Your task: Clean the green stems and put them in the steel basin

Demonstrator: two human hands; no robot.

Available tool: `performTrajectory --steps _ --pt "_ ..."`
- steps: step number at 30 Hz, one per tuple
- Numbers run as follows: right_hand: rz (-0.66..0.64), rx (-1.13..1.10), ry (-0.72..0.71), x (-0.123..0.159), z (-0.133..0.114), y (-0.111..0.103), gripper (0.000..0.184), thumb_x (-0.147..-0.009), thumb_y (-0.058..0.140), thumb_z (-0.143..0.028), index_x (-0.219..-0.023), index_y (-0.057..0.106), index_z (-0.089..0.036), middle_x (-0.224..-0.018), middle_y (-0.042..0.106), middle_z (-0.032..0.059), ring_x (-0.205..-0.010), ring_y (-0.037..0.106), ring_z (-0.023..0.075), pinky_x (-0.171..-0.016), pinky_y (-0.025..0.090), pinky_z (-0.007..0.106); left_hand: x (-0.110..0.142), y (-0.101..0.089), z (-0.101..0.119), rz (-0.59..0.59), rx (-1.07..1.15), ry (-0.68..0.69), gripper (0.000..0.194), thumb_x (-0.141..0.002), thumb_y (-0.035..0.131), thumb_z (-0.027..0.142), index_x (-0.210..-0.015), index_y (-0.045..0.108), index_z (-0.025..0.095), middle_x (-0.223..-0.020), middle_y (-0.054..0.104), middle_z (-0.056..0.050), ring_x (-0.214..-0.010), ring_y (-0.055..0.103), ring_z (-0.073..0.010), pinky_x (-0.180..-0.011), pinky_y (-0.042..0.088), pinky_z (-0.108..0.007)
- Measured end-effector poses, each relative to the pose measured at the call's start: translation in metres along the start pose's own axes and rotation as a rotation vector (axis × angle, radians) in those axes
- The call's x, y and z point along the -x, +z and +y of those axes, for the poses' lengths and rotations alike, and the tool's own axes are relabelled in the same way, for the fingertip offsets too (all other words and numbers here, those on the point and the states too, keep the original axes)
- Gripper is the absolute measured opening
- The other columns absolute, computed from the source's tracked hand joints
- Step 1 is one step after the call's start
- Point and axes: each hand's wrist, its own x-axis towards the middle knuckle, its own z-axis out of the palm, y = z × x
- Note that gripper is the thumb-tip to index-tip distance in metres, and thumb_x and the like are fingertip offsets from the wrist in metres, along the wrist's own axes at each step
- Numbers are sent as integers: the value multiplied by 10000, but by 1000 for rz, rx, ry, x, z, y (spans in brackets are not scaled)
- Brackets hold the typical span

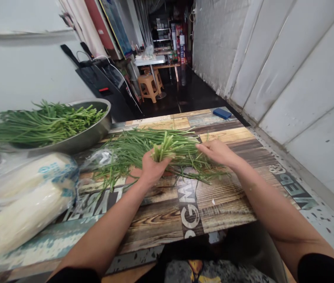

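Observation:
A loose heap of long green stalks [137, 147] lies across the middle of the wood-patterned table [220, 204]. My left hand [151, 167] is closed round a small bundle of these stalks [164, 147], cut ends pointing up. My right hand [218, 152] rests on the right side of the heap, fingers bent and pinching at stalks there. What it grips is partly hidden by the greens.
A large metal bowl [92, 131] full of more green stalks stands at the back left. A plastic bag with white contents [27, 196] lies at the near left. A blue flat object [222, 113] sits at the table's far edge. A white wall runs along the right.

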Motion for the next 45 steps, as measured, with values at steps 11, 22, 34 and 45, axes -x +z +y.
performTrajectory --steps 11,22,34,45 --pt "56 488 -51 -15 27 13 140 -831 571 -209 -897 679 -148 -942 645 107 -966 562 220 -811 406 272 4 2 9 191 65 15 194 -713 721 321 -736 625 155 -762 715 -61 -791 686 -192 -729 563 -269" --pt "125 525 42 -14 29 17 169 -846 553 -234 -971 622 -144 -1001 630 115 -941 561 223 -748 404 276 5 6 6 296 82 0 217 -690 730 328 -722 618 145 -795 718 -72 -789 688 -193 -734 555 -279" --pt "245 69 -183 -18 41 4 145 -826 578 -234 -847 692 -146 -916 647 89 -883 567 190 -780 428 296 5 4 4 305 89 22 213 -698 725 337 -705 614 156 -800 720 -71 -810 689 -194 -737 546 -272" --pt "105 -812 -153 -4 2 4 276 -675 719 -410 -773 683 -154 -766 677 25 -661 581 117 -647 470 270 3 4 -14 -4 75 72 258 -756 685 335 -933 679 148 -927 720 -83 -899 678 -197 -831 538 -297"
